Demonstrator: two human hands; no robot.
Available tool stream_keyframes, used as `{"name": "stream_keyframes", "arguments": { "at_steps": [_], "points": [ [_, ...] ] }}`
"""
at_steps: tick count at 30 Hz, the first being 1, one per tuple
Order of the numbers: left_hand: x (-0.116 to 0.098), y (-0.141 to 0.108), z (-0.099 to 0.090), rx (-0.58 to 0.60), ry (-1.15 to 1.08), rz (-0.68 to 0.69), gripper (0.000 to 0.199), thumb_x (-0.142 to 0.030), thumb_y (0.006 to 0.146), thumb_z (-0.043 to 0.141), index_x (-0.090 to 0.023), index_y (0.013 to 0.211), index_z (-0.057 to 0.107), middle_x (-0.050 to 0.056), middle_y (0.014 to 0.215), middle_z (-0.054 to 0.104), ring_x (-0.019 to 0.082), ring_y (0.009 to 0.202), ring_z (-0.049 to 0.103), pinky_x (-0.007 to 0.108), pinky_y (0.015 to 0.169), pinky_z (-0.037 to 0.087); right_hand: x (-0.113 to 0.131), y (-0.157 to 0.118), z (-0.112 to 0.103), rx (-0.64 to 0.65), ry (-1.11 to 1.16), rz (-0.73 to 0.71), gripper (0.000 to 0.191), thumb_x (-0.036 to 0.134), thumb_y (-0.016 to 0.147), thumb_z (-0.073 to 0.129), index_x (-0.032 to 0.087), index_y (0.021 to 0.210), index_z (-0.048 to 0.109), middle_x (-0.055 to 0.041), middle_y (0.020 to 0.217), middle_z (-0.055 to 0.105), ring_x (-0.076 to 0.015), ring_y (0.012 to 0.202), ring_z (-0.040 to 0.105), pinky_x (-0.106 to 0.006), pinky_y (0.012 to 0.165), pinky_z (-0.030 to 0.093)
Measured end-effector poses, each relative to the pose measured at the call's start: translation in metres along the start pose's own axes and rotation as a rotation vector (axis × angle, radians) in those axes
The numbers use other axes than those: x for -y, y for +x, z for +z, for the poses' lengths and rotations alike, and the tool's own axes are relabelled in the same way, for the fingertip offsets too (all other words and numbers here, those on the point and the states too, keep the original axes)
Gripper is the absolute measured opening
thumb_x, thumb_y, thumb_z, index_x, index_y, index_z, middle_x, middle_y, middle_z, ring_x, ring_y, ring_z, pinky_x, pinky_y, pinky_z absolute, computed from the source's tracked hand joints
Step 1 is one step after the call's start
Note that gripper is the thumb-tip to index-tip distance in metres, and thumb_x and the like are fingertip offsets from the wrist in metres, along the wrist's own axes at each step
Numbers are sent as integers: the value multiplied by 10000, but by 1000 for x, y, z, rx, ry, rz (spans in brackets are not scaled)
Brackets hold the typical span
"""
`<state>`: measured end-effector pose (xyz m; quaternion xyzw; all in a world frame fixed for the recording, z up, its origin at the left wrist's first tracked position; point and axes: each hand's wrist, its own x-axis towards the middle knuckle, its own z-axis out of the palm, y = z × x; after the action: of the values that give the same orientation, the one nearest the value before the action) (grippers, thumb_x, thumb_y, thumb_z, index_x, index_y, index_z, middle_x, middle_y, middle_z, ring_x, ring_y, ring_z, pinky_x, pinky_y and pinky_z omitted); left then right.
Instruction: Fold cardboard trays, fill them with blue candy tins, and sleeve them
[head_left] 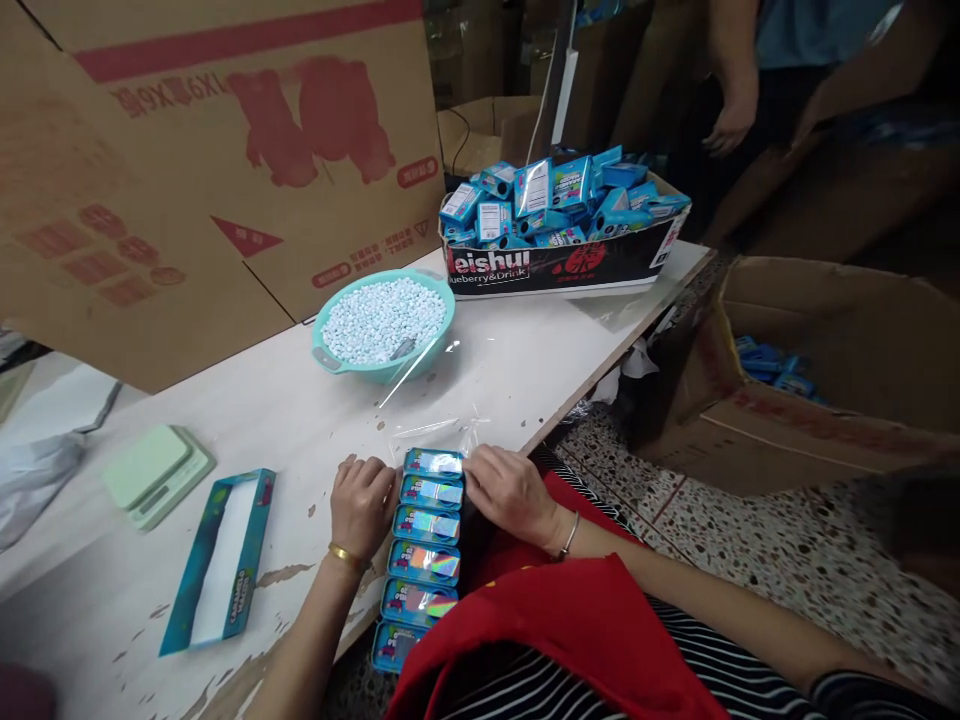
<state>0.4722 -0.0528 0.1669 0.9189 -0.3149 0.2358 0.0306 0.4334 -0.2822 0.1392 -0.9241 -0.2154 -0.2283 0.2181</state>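
Observation:
A row of several small blue candy packs (425, 523) with shiny labels runs from the tabletop over its front edge toward my lap. On the left of its upper end, my left hand (362, 505) is closed, its curled fingers against the packs' edge. My right hand (514, 492) pinches the opposite side beside the topmost pack; the fingertips are partly hidden. Clear plastic film (439, 432) lies crumpled just beyond the top pack. To the left rests a blue display carton (251, 570) with a white inside.
A turquoise bowl (330, 362) holds pale blue candies. Behind it stand a box (555, 275) heaped with blue packs and a large cardboard carton (225, 230). A green scale (161, 475) sits left. An open carton (810, 430) is on the right; another person's hand (733, 118) shows beyond.

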Motion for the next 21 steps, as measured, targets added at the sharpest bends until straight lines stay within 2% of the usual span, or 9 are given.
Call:
{"name": "stream_keyframes", "arguments": {
  "at_steps": [2, 4, 6, 8, 12, 18, 21],
  "points": [
    [2, -2, 8, -28, -32, -37, 233, -234, 887, 507, -183, 667, 562, 34, 690, 579, 174, 677, 508, 315, 663, 333, -2, -3, 5, 86, -2, 180, 106, 234, 877, 479, 152, 888, 545, -45, 798, 619, -166, 709, 561, -283, 605, 315],
    [3, -3, 13, -43, -61, -54, 222, -235, 891, 498, -186, 687, 570, 34, 702, 590, 174, 677, 514, 314, 658, 335, -2, -3, 7, 199, 0, 347, 171, 317, 861, 513, 155, 911, 534, -30, 756, 637, -167, 679, 588, -279, 574, 290],
    [3, -4, 14, -65, -70, -48, 215, -222, 890, 494, -186, 692, 570, 34, 701, 592, 174, 675, 516, 317, 665, 342, -2, -1, 7, 295, -14, 431, 234, 393, 859, 511, 167, 917, 537, -21, 715, 653, -175, 659, 609, -281, 553, 258],
    [2, -6, 11, -99, -78, -18, 192, -204, 881, 504, -186, 703, 573, 34, 703, 596, 175, 683, 521, 323, 692, 357, 0, 3, 4, 348, -38, 437, 240, 405, 874, 475, 178, 899, 548, -31, 731, 675, -184, 672, 629, -288, 548, 238],
    [0, -9, 7, -161, -115, 39, 103, -182, 848, 550, -189, 755, 592, 25, 714, 610, 167, 695, 535, 341, 776, 383, 5, 12, -1, 372, -67, 388, 221, 331, 898, 405, 176, 885, 562, -49, 796, 698, -190, 715, 645, -300, 559, 246],
    [3, 0, 11, -223, -198, -25, 132, -164, 830, 590, -181, 701, 564, 7, 675, 594, 142, 648, 529, 311, 688, 364, 11, 17, -3, 360, -120, 335, 246, 249, 914, 342, 171, 874, 571, -46, 785, 686, -185, 697, 637, -308, 555, 255],
    [4, 1, 11, -225, -196, 15, 143, -158, 828, 586, -181, 691, 555, 10, 670, 594, 147, 647, 528, 319, 691, 363, 12, 14, -4, 352, -121, 301, 258, 255, 924, 336, 171, 870, 574, -43, 772, 679, -181, 693, 633, -304, 568, 268]
  ]
}}
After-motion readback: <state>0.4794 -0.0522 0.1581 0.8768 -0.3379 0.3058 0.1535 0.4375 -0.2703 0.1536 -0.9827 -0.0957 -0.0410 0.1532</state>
